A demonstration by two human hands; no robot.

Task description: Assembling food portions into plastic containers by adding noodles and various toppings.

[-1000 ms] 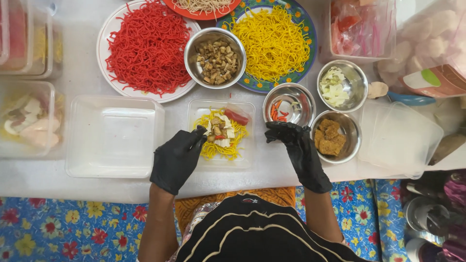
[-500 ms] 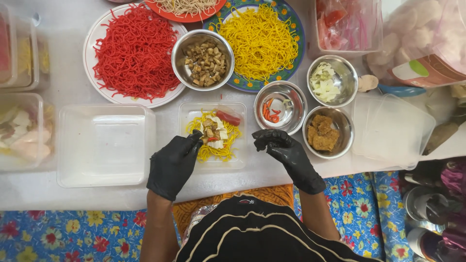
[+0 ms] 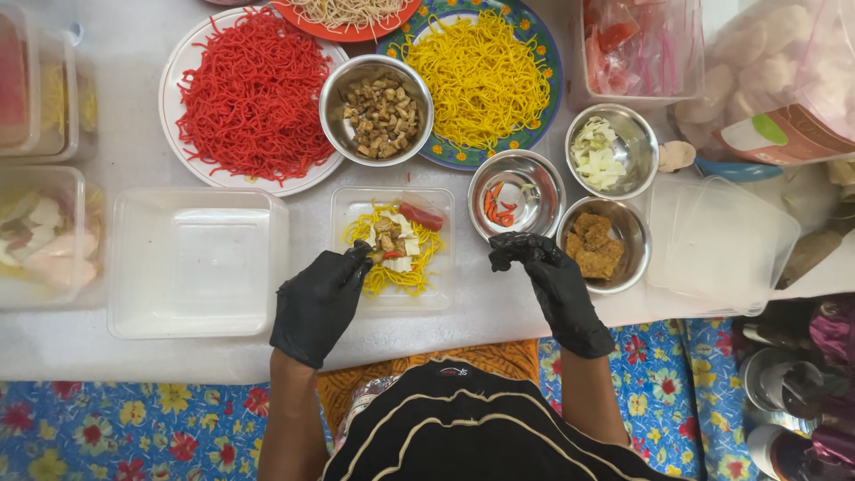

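Both my hands wear black gloves. My left hand (image 3: 319, 301) rests at the left edge of a small clear plastic container (image 3: 347, 214), fingertips touching the yellow noodles and toppings (image 3: 396, 249) inside it. My right hand (image 3: 545, 278) hovers just right of that container with fingers curled and pinched together, below a steel bowl of red chilli slices (image 3: 515, 194) and beside a steel bowl of brown fried pieces (image 3: 598, 245). Whether the right fingers hold anything cannot be seen.
An empty clear container (image 3: 191, 263) sits to the left. Behind are a plate of red noodles (image 3: 251, 96), a plate of yellow noodles (image 3: 485, 76), a bowl of brown chunks (image 3: 377, 111) and a bowl of pale shreds (image 3: 607, 151). Stacked lids (image 3: 721, 242) lie right.
My right hand has drawn back from the container toward the right and lower, its fingers now curled. My left hand stays at the container's left edge.
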